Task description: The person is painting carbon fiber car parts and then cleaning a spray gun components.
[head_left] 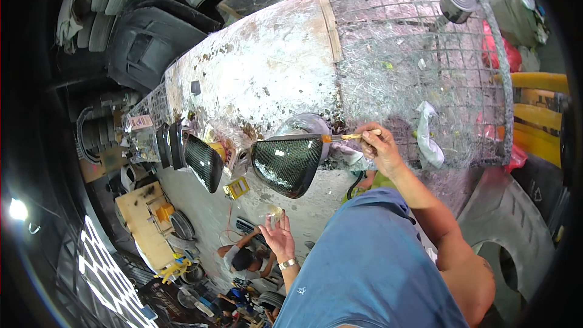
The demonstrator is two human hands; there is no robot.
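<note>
My right hand [381,147] grips a brush [352,136] by its wooden handle. The brush's head meets the upper right edge of a glossy black carbon-weave part [285,167], a shell with rounded corners. My left hand [279,242] is raised below that part, palm showing. Its fingers hold what looks like a small clear cup [271,213], with something yellowish in it; the cup's outline is faint. A second carbon-weave shell [204,163] stands to the left of the first, with further dark glossy parts [171,146] beyond it.
The stained white worktop [261,54] adjoins a wire-mesh section [401,85]. On the mesh are a metal can [458,1] and a crumpled white cloth [429,136]. A yellow tin [237,187] is near the shells. Another person [246,261] crouches below. Yellow bars [537,118] stand right.
</note>
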